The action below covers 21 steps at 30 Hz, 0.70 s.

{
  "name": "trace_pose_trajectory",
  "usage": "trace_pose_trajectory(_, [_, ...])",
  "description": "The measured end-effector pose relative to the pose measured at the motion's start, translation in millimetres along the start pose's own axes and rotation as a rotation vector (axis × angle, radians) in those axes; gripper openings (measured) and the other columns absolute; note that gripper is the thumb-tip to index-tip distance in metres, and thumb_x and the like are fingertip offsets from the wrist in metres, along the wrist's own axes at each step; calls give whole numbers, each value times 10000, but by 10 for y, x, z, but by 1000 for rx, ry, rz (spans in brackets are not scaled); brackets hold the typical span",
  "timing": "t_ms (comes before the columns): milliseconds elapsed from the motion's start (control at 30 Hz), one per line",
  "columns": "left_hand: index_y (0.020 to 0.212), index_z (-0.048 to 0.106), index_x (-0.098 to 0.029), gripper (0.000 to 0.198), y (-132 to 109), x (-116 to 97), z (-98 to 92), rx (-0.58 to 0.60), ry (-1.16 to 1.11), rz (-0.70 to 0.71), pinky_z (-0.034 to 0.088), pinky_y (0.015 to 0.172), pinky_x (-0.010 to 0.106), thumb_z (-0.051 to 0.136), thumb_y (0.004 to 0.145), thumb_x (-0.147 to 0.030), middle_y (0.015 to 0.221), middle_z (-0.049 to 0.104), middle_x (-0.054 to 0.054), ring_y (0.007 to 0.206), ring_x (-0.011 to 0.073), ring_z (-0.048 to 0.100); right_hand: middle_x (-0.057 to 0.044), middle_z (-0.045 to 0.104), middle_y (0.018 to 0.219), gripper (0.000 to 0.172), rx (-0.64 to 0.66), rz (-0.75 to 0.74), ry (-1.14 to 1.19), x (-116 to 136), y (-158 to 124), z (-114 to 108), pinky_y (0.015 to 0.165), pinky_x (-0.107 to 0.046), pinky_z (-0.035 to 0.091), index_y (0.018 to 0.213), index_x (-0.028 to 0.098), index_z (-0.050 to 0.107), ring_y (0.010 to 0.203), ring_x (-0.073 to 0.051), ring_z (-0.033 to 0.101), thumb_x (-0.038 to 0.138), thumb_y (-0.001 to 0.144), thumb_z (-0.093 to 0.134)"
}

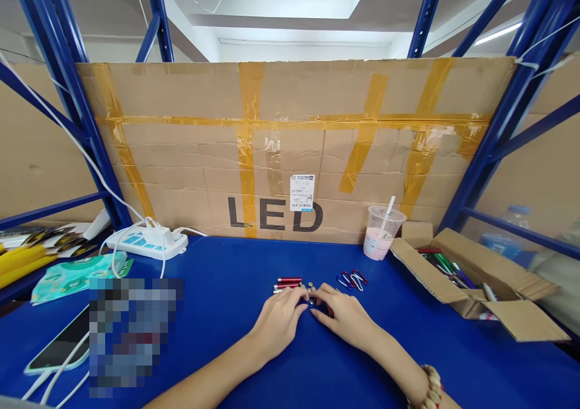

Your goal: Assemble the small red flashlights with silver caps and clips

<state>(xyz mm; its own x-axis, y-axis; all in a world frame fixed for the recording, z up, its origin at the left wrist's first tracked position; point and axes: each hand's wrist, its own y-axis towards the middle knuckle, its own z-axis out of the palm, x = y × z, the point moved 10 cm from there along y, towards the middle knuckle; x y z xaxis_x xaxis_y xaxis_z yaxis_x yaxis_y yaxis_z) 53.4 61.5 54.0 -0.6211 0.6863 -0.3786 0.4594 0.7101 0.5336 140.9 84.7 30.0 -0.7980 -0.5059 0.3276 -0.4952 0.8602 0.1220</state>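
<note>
Small round silvery discs (pixel 312 287) lie on the blue table between my two hands; fingers cover part of the group. My left hand (pixel 280 318) is curled, its fingertips drawn together at the left edge of the discs. Whatever those fingertips hold, if anything, is too small to make out. Across from it, my right hand (pixel 345 317) rests low on the table with thumb and index finger apart beside the discs. Several short red metal tubes (pixel 289 281) with silvery ends lie just beyond my left hand. Past my right hand are red and blue carabiner clips (pixel 352 280).
An open cardboard box (pixel 435 279) of pens or tubes stands right, beside a cup of pink drink (pixel 377 240). A taped cardboard panel (pixel 217 179) closes the back. On the left are a power strip (pixel 154 243), a wipes packet (pixel 75 275) and a phone (pixel 63 339) with cables.
</note>
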Motion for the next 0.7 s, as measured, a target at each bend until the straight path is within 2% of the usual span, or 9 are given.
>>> trace_pose_trajectory(400, [941,452,-189,64,-23,26,-37,-59,-6,-25,492,733,306,427,887,-211,869,612,22,798,163,605,-31,579,918,303,-1,-9,2,17,10,-3,620,-242,392,1145,232,547,801,-159,574,267,863,443])
trace_pose_trajectory(600, [919,454,-187,68,-50,-18,-21,-60,-30,-13,484,720,273,422,893,-241,843,595,17,760,144,588,-34,578,910,331,-10,-16,-19,26,1,-2,618,-246,398,1185,242,527,812,-169,568,264,869,434])
trace_pose_trajectory(700, [928,450,-190,70,-67,-66,-33,-63,-34,9,481,725,272,420,896,-243,844,590,15,756,142,584,-42,582,921,419,-8,-15,-3,15,1,17,659,-266,415,1283,237,443,832,-180,566,260,865,441])
